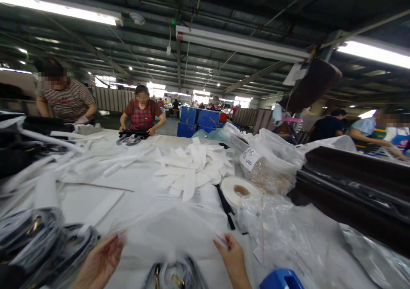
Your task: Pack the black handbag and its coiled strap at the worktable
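Holding a clear plastic bag [173, 233] stretched between 2 hands, I see the left hand [101, 261] pinching its near left edge and the right hand [232, 255] pinching its near right edge, each grip closed on the film so the bag spreads flat and its mouth stays toward me. The bag sits at the near middle of the white tabletop [137, 182], and just beneath its near edge lies a dark strap with a brass buckle [174, 278], partly under the film. To the near left, more bagged dark straps [38, 237] are heaped together, kept within easy reach of the left hand. Farther off in the middle lies a pile of white strips [192, 167], and right of it a roll of white tape [240, 190] lies flat beside a black strip [226, 205]. A bag with a paper label [269, 165] stands to the far right, next to crumpled clear film [288, 237]. A blue object [282, 279] pokes in at the near right edge. 2 other people [142, 111] work at the far end of the tabletop.
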Motion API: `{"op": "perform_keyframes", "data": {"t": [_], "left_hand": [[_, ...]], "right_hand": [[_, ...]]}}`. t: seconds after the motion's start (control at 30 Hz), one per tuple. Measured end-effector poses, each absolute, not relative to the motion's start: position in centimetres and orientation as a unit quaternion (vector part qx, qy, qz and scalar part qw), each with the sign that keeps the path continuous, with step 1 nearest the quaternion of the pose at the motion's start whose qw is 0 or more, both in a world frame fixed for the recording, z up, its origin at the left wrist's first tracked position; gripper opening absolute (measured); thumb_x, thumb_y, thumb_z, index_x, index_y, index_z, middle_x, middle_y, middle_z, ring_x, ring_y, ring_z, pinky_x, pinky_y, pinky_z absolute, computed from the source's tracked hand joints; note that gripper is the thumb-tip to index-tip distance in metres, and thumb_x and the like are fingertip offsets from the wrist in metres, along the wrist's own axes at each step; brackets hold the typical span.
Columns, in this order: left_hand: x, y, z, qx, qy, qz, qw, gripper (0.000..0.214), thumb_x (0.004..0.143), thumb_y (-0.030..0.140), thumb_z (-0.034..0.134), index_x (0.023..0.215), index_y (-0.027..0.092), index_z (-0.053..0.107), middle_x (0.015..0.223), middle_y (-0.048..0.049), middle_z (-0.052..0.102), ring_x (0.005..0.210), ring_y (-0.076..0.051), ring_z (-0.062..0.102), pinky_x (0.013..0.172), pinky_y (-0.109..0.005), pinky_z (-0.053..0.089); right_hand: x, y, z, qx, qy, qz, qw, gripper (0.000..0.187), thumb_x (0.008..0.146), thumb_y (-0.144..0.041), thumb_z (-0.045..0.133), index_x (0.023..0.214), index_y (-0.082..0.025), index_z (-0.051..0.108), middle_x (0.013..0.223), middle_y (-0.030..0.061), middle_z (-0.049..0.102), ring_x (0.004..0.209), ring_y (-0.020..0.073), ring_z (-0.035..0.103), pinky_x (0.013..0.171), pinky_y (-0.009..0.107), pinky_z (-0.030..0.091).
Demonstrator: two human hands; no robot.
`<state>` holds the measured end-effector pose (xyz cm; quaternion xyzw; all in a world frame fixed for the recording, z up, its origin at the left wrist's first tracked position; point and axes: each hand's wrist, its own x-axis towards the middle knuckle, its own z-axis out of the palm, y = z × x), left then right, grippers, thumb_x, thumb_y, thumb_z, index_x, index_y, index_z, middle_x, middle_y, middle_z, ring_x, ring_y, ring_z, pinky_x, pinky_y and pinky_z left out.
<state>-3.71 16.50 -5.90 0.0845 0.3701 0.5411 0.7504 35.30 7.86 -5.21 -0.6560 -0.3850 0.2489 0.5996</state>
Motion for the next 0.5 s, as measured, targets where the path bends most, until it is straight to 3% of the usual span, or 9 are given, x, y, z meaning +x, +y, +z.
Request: {"op": "perform_keyframes", "data": {"t": [0.1, 0.17, 0.23, 0.33, 0.5], "left_hand": [[-3.2, 14.8, -7.3, 0.393, 0.429, 0.556, 0.593, 0.059, 0.060, 0.016, 0.072, 0.115, 0.025, 0.052, 0.108, 0.0007, 0.072, 0.102, -0.023, 0.069, 0.098, -0.037, 0.056], [-2.7, 13.4, -8.1, 0.600, 0.471, 0.447, 0.468, 0.067, 0.057, 0.018, 0.069, 0.121, 0.019, 0.050, 0.126, -0.0092, 0.062, 0.120, -0.031, 0.058, 0.112, -0.048, 0.042], [-2.3, 12.1, -8.0, 0.739, 0.492, 0.291, 0.356, 0.067, 0.063, 0.017, 0.057, 0.129, 0.014, 0.045, 0.137, -0.0152, 0.052, 0.132, -0.030, 0.046, 0.119, -0.048, 0.029], [-1.2, 11.9, -6.6, 0.809, 0.501, 0.116, 0.284, 0.071, 0.068, 0.015, 0.052, 0.137, 0.012, 0.036, 0.141, -0.0168, 0.045, 0.136, -0.026, 0.039, 0.119, -0.043, 0.027], [0.9, 14.0, -5.1, 0.802, 0.528, 0.059, 0.272, 0.073, 0.053, 0.005, 0.062, 0.124, 0.010, 0.048, 0.125, -0.0185, 0.052, 0.118, -0.033, 0.050, 0.104, -0.043, 0.040]], "right_hand": [[34.6, 6.8, -5.9, -0.682, -0.443, 0.202, 0.545, 0.033, 0.060, -0.044, 0.073, 0.076, -0.020, 0.058, 0.070, 0.0006, 0.061, 0.072, 0.0234, 0.060, 0.072, 0.036, 0.050], [34.0, 5.9, -6.8, -0.687, -0.513, 0.184, 0.480, 0.030, 0.064, -0.037, 0.066, 0.087, -0.020, 0.058, 0.083, 0.0054, 0.066, 0.083, 0.0267, 0.064, 0.081, 0.039, 0.052], [33.4, 5.1, -7.5, -0.679, -0.572, 0.184, 0.421, 0.036, 0.064, -0.029, 0.058, 0.099, -0.020, 0.056, 0.100, 0.0100, 0.068, 0.099, 0.0283, 0.064, 0.093, 0.042, 0.050], [33.0, 4.8, -8.0, -0.663, -0.607, 0.218, 0.381, 0.045, 0.062, -0.022, 0.052, 0.107, -0.020, 0.052, 0.111, 0.0113, 0.065, 0.111, 0.0266, 0.060, 0.103, 0.044, 0.044], [32.2, 5.8, -7.7, -0.646, -0.634, 0.241, 0.349, 0.040, 0.067, -0.023, 0.053, 0.107, -0.021, 0.049, 0.110, 0.0099, 0.062, 0.109, 0.0258, 0.059, 0.102, 0.044, 0.046]]}}
